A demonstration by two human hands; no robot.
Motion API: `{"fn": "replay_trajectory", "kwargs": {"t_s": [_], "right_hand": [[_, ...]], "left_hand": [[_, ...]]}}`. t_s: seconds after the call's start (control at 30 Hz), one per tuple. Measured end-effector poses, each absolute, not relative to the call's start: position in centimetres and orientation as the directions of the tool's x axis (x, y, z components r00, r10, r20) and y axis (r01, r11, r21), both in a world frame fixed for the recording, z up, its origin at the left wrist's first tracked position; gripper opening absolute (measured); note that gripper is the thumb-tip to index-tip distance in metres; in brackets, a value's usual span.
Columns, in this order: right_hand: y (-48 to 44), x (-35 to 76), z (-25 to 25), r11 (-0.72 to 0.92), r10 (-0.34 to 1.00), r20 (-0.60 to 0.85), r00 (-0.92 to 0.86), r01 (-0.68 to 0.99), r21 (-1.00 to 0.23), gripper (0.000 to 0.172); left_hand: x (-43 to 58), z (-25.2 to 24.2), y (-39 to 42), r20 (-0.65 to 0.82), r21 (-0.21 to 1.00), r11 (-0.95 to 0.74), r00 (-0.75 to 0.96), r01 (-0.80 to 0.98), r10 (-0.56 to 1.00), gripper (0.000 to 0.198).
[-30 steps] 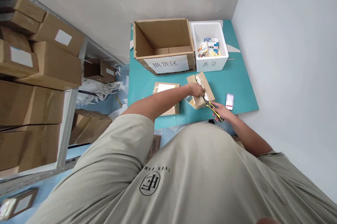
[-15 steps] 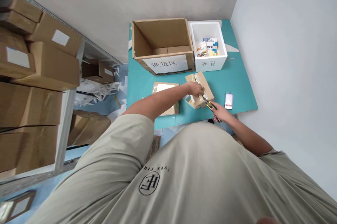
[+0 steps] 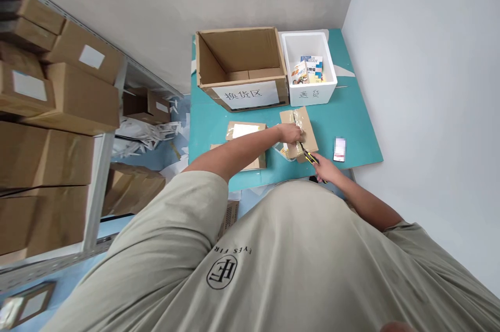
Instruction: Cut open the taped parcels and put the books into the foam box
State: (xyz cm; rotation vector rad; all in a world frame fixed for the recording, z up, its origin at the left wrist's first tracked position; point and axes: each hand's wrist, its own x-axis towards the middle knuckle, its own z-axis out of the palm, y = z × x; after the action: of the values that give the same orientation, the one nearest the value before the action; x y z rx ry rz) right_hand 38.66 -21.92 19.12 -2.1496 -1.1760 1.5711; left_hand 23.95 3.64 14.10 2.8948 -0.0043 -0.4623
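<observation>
Left hand [image 3: 291, 133] is clamped down on a taped parcel [image 3: 307, 126] on the teal board [image 3: 351, 129]. Right hand [image 3: 326, 168] grips a yellow box cutter [image 3: 310, 158], tip right at the parcel.

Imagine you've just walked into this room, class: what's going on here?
A person is working on a flat, taped brown cardboard parcel lying on a teal board. Their left hand rests on the parcel, while their right hand grips a yellow-and-black utility knife against it. Beyond stand an open brown cardboard box and a white foam box holding books.
</observation>
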Motion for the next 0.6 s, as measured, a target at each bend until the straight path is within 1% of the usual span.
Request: {"fn": "replay_trajectory", "kwargs": {"t_s": [0.1, 0.27, 0.4, 0.5, 0.6], "right_hand": [[-22.0, 39.1, 19.5, -0.636, 0.716, -0.693, 0.084, 0.487, -0.598, 0.062], [-21.6, 39.2, 19.9, -0.633, 0.717, -0.693, 0.082, 0.495, -0.596, 0.060], [-21.7, 38.8, 19.7, -0.670, 0.702, -0.705, 0.097, 0.425, -0.609, 0.061], [-22.1, 38.9, 19.6, -0.686, 0.700, -0.708, 0.092, 0.360, -0.632, 0.062], [-22.4, 39.1, 19.7, -0.682, 0.720, -0.683, 0.125, 0.310, -0.662, 0.063]], "left_hand": [[23.6, 14.2, 4.0, -0.296, 0.207, -0.978, 0.955, 0.032, -0.031, 0.027], [23.2, 14.2, 4.1, -0.248, 0.242, -0.970, 0.967, 0.009, -0.053, 0.024], [22.4, 14.2, 4.1, -0.227, 0.249, -0.969, 0.972, 0.002, -0.056, 0.019], [21.6, 14.4, 4.4, -0.187, 0.273, -0.962, 0.982, 0.027, -0.026, 0.013], [20.9, 14.6, 4.6, -0.158, 0.289, -0.956, 0.987, 0.058, 0.012, 0.012]]}}
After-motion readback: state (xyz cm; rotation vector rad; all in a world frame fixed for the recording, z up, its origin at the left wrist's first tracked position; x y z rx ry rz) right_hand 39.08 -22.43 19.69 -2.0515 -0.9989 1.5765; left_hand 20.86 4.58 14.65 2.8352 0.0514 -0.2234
